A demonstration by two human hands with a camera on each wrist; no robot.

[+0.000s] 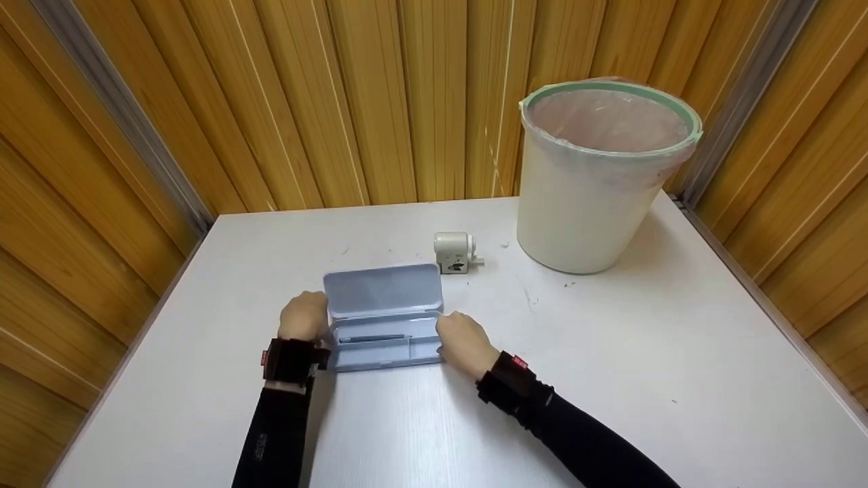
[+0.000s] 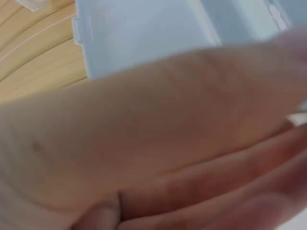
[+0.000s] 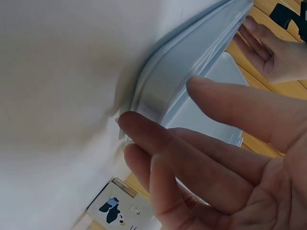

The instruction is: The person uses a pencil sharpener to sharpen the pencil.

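An open light-blue pencil case (image 1: 373,354) lies on the table, its lid (image 1: 383,291) tipped back away from me. A dark pencil (image 1: 371,337) rests in the long compartment. My left hand (image 1: 303,316) holds the case's left end; in the left wrist view the thumb side covers much of the case, and the fingertips' contact is hidden. At the right end, my right hand (image 1: 466,342) holds the case, thumb (image 3: 211,93) by the rim and fingertips low on the end wall. A white crank pencil sharpener (image 1: 451,253) stands just behind the case's right side.
A tall cream bin (image 1: 576,203) with a plastic liner and green rim ring stands at the back right of the white table (image 1: 610,379). Wood-patterned panels (image 1: 373,102) rise behind the table and along both sides. Small dark specks mark the tabletop near the bin.
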